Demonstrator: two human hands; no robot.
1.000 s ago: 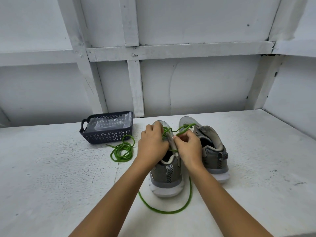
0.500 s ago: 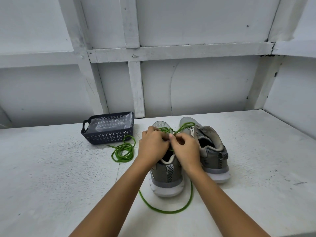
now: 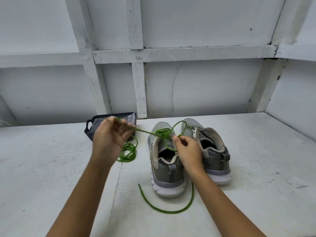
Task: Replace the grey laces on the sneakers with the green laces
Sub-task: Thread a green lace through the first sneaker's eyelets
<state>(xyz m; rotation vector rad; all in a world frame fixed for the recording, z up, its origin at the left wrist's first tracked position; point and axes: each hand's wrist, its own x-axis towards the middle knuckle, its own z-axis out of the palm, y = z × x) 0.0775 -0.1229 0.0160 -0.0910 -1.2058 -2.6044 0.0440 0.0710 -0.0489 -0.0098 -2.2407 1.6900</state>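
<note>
My left hand (image 3: 111, 139) pinches the green lace (image 3: 145, 131) taut leftward; my right hand (image 3: 188, 151) pinches it at the sneaker (image 3: 164, 170). I'd pull steadily, keeping it untwisted.

Dark perforated basket (image 3: 89, 129) on white table (image 3: 42, 168), white panelled wall (image 3: 205, 82)

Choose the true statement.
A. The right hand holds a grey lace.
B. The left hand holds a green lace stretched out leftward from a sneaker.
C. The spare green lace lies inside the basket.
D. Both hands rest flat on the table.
B: the left hand grips the green lace, drawn taut from the sneaker, while the right hand pinches it at the tongue.
</note>
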